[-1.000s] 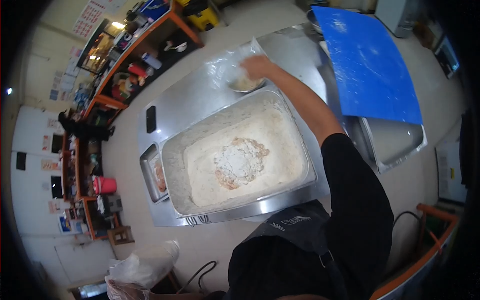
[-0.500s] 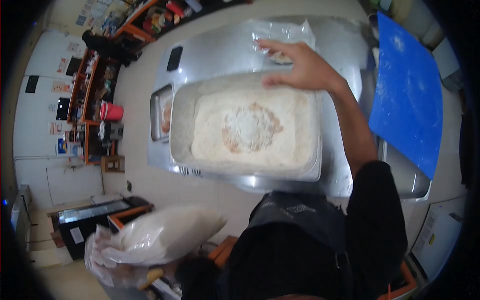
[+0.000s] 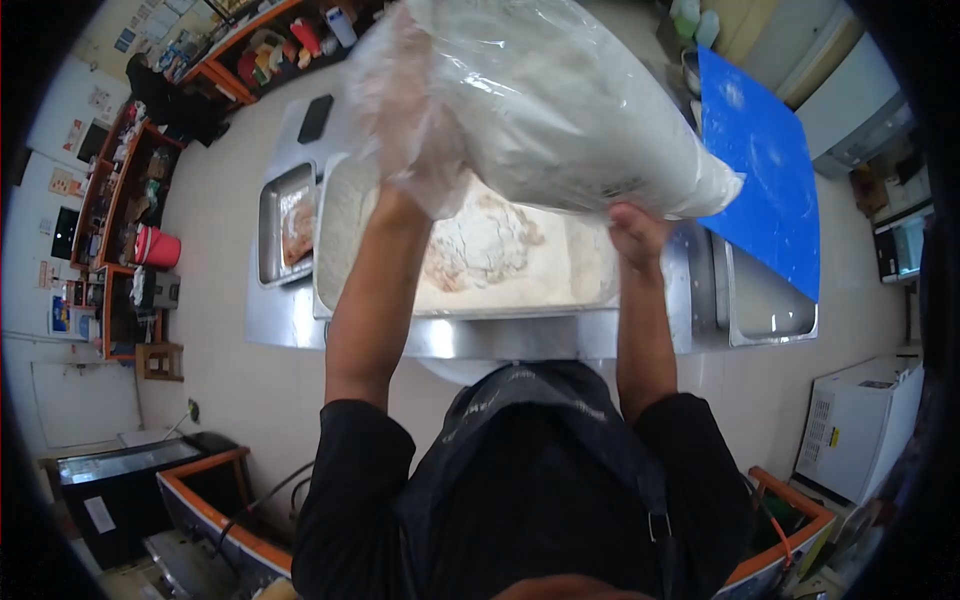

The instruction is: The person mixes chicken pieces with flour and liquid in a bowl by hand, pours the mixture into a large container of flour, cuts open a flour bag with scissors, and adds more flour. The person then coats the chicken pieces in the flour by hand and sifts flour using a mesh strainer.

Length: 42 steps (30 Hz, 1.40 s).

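Note:
A big clear plastic bag of flour [image 3: 560,100] is held up over the far part of the metal tub [image 3: 335,225]. My left hand [image 3: 415,125], seen through loose plastic, is closed on the gathered end of the bag. Beneath the bag's right-hand underside, my right hand [image 3: 637,232] grips the plastic with its fingers curled, partly hidden by the bag. In the tub lies pale flour [image 3: 485,245] with a whiter heap in the middle and brownish patches round it. The bag covers the tub's far side.
A small metal tray [image 3: 268,225] with a brownish residue stands left of the tub, near a black phone [image 3: 315,118]. On the right, a blue sheet [image 3: 760,170] partly covers another metal tray [image 3: 770,318]. A person in dark clothes [image 3: 172,100] stands by the far-left shelves.
The bag of flour has risen from the lower left to above the tub, with my left hand on it. My right hand has moved from the tub's far edge to the bag's underside.

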Motion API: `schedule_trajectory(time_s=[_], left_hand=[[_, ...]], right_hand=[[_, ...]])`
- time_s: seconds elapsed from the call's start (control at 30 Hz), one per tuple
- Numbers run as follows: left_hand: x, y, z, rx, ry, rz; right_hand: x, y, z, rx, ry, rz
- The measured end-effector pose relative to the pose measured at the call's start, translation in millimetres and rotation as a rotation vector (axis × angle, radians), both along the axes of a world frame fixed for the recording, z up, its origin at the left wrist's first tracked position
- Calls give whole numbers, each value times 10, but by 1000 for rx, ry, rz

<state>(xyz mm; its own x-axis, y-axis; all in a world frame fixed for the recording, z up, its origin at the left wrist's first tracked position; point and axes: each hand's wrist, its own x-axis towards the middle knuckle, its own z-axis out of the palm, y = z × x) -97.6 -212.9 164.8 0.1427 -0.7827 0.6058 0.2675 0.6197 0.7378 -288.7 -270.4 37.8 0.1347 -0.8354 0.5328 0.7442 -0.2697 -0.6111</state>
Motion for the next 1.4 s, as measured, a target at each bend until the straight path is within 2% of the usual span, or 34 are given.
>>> schedule_trajectory(time_s=[0.03,0.07,0.1,0.2,0.23,0.33,0.37,0.57,0.77,0.87,0.97,1.27,1.4], left_hand=[[107,-89,-114,38,-11,15],[287,-207,-352,125,-155,189],[424,-241,-512,217,-298,361],[878,42,-511,281,-98,127],[931,315,-383,403,-309,264],[1467,804,-623,449,-264,334],[1582,925,-669,474,-233,342],[2000,1282,-844,525,-158,407],[2135,1331,-962,541,-117,378],[2148,1331,-979,553,-116,351],[2110,1282,-931,551,-117,340],[2109,1329,-947,575,-109,320],[2070,1343,-992,592,-110,327]], right_hand=[[27,-28,192,-55,40,-110],[10,40,312,-82,96,-216],[-81,67,422,-29,226,-174],[-81,113,893,-118,536,-209],[-83,124,990,-161,697,-195],[51,153,1175,-298,1120,-276],[72,122,1183,-331,1226,-217],[334,291,1241,-194,1302,-212],[173,329,1233,-156,1150,-183],[197,398,1208,-158,1330,-163],[214,366,987,-191,1255,-331],[103,341,793,-138,1374,-348],[-42,359,783,-65,1276,-342]])
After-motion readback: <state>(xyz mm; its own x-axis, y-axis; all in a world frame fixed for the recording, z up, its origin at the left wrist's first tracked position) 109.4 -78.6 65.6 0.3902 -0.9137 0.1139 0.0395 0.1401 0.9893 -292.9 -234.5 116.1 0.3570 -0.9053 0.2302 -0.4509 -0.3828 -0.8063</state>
